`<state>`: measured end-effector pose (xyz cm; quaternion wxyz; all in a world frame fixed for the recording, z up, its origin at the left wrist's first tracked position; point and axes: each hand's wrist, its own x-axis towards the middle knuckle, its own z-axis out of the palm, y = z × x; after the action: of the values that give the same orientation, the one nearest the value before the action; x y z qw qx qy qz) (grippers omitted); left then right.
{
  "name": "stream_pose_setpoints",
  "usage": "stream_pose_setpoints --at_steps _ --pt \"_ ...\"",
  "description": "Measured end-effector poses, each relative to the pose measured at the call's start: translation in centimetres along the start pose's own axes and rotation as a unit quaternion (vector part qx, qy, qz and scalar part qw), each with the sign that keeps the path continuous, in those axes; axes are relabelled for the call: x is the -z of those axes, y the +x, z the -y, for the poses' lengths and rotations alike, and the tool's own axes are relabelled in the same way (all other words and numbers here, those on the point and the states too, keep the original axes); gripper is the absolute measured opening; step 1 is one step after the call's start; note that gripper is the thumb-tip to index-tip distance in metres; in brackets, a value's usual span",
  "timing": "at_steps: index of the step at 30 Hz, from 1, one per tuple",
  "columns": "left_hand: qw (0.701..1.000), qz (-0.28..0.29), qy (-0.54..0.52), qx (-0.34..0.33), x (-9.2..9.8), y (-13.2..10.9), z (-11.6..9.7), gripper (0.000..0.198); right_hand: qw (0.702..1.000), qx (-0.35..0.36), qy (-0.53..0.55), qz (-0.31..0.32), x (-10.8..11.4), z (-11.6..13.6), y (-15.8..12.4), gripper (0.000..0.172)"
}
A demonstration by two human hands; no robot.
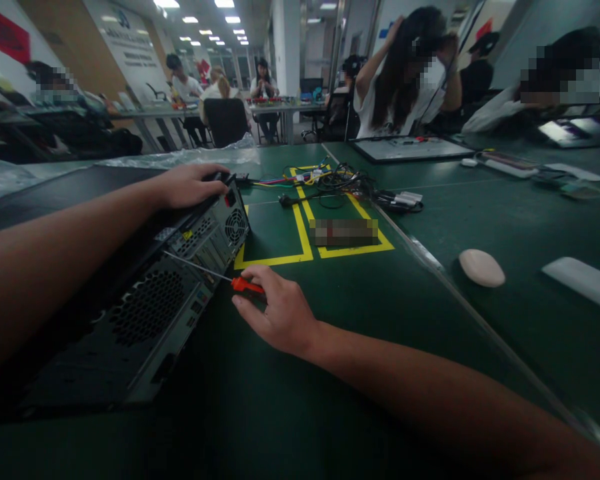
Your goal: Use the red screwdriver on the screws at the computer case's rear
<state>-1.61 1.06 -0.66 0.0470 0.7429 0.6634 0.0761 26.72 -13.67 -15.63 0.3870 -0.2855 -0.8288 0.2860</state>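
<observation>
A black desktop computer case [215,247] lies on the green table at the left, its rear panel with vents, ports and a fan grille turned toward the right. My left hand [193,185] rests on top of the case, its fingers stretched to the edge near the power socket. Closed around the orange handle of a screwdriver [245,285] is my right hand [283,310]. The thin metal shaft points left, its tip at the upper edge of the rear panel. Whether the tip sits in a screw is too small to tell.
Yellow tape [275,259] marks rectangles on the table. Tangled cables [347,180] lie beyond, near a blurred-out object [344,232]. A pale rounded object [482,268] and a white bar [585,283] are at the right. A flat panel [410,148] lies farther back; several people sit around.
</observation>
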Motion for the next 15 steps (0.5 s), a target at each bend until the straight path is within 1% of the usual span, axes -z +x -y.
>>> stream_pose_setpoints --at_steps 4,7,15 --pt "1.0 -0.001 0.007 -0.002 -0.01 -0.01 0.04 0.098 1.0 -0.007 0.0 0.0 -0.13 -0.11 0.1 0.027" --pt "1.0 0.004 0.014 0.003 0.02 -0.03 -0.02 0.097 1.0 -0.002 -0.001 -0.005 -0.13 -0.18 0.19 0.023" --pt "1.0 0.001 0.012 -0.001 -0.01 -0.03 0.1 0.098 1.0 -0.006 0.001 0.0 -0.01 -0.12 0.16 0.023"
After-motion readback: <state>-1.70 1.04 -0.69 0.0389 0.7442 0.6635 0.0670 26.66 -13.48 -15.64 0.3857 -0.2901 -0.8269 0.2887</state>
